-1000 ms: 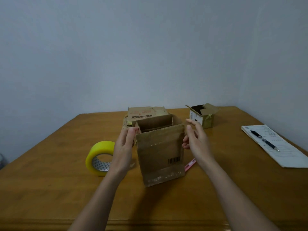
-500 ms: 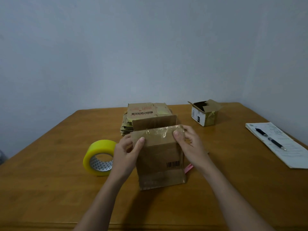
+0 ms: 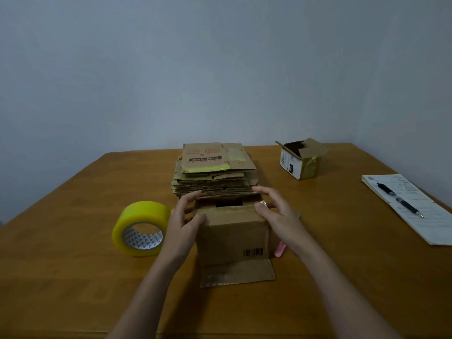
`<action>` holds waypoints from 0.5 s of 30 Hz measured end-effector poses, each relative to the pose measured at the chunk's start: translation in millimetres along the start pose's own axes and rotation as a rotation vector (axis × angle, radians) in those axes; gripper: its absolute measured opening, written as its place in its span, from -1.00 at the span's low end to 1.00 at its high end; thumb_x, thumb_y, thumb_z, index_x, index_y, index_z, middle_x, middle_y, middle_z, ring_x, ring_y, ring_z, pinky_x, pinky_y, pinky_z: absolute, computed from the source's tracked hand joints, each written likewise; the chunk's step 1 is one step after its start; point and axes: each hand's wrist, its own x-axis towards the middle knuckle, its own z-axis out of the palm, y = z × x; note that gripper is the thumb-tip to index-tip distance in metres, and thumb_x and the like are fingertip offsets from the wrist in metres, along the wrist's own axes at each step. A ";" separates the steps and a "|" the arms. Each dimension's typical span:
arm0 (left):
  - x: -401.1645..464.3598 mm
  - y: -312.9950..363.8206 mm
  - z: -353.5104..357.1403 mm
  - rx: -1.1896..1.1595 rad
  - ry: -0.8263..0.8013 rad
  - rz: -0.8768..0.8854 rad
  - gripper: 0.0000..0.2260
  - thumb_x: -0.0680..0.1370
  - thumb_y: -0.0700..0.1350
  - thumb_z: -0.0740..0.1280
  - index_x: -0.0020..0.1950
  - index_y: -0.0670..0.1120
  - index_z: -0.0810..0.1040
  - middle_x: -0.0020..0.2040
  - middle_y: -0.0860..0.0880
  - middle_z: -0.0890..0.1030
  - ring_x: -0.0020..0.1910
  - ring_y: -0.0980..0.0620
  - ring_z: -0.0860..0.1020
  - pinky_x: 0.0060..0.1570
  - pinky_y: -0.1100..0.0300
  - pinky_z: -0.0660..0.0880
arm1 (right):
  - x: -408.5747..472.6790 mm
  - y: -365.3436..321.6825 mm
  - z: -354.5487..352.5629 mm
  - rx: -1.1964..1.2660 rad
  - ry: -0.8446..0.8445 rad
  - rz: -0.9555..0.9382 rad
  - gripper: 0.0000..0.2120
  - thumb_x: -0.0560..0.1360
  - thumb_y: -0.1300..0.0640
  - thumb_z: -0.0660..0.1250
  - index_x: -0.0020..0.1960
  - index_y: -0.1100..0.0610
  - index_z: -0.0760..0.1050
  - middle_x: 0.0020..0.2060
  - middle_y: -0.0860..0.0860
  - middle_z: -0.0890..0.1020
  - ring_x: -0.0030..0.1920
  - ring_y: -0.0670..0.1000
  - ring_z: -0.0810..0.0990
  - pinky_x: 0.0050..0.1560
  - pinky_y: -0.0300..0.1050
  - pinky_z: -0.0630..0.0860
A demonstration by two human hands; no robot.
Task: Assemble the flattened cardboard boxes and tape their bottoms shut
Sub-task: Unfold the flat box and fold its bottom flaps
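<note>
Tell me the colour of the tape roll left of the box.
Yellow tape roll, seen in the head view.

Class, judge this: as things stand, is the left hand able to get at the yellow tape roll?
Probably yes: the tape roll stands just beside the left hand, nothing between them; the hand need only leave the box.
</note>
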 end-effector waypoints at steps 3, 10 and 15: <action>-6.0 -4.3 4.7 -0.038 0.026 0.061 -0.78 0.52 -0.01 0.31 0.17 0.13 0.53 0.31 0.25 0.44 0.27 0.31 0.42 -0.05 0.49 0.43 | -3.2 6.4 3.3 0.010 0.050 -0.054 -0.76 0.51 -0.20 0.23 0.15 -0.21 0.51 0.35 -0.24 0.39 0.39 -0.17 0.31 0.36 -0.04 0.33; -12.4 -12.6 7.5 -0.056 0.060 0.051 -0.69 0.44 0.14 0.30 0.13 0.09 0.59 0.34 0.26 0.47 0.27 0.32 0.40 0.07 0.27 0.41 | -11.5 5.2 5.1 0.095 0.097 -0.028 -0.66 0.47 -0.27 0.19 -0.02 -0.06 0.54 0.30 -0.24 0.47 0.36 -0.10 0.38 0.20 -0.16 0.41; -17.6 -14.0 9.4 -0.092 0.079 0.058 -0.71 0.39 0.18 0.29 0.04 0.14 0.63 0.29 0.23 0.52 0.29 0.17 0.44 0.18 0.03 0.44 | -14.0 4.0 8.6 0.141 0.183 0.023 -0.78 0.58 -0.07 0.27 -0.22 -0.04 0.48 0.14 -0.34 0.49 0.18 0.01 0.53 -0.26 -0.20 0.53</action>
